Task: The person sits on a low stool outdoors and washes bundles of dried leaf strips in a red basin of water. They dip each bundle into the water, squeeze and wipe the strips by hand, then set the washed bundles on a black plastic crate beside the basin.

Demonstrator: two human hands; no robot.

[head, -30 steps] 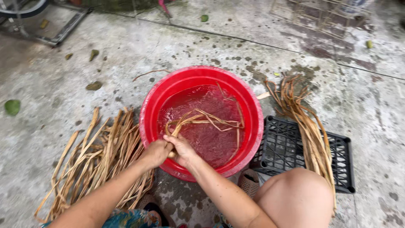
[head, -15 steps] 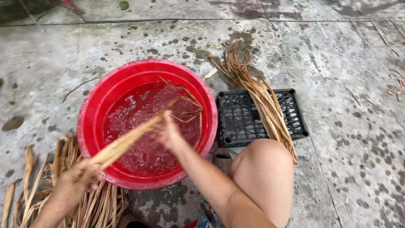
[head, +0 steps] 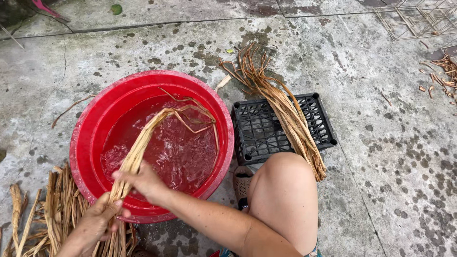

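We see a bundle of long tan fibre strips [head: 143,143] arching out of a round red plastic basin [head: 90,138]. Its far ends trail in the rippling water; its near end crosses the basin's near rim. The right hand [head: 143,183] is clenched around the bundle over the near part of the basin. The left hand [head: 97,221] grips the same bundle nearer to us, just outside the rim.

Left of the basin and near us lies a heap of dry tan strips [head: 43,214] on the stained concrete floor [head: 381,143]. Right of the basin sits a low black plastic lattice crate [head: 259,131], with a sheaf of brown wet strips [head: 285,114] draped across it. A bare knee [head: 285,190] rises just near the crate. A wire grid panel [head: 419,19] lies far right.
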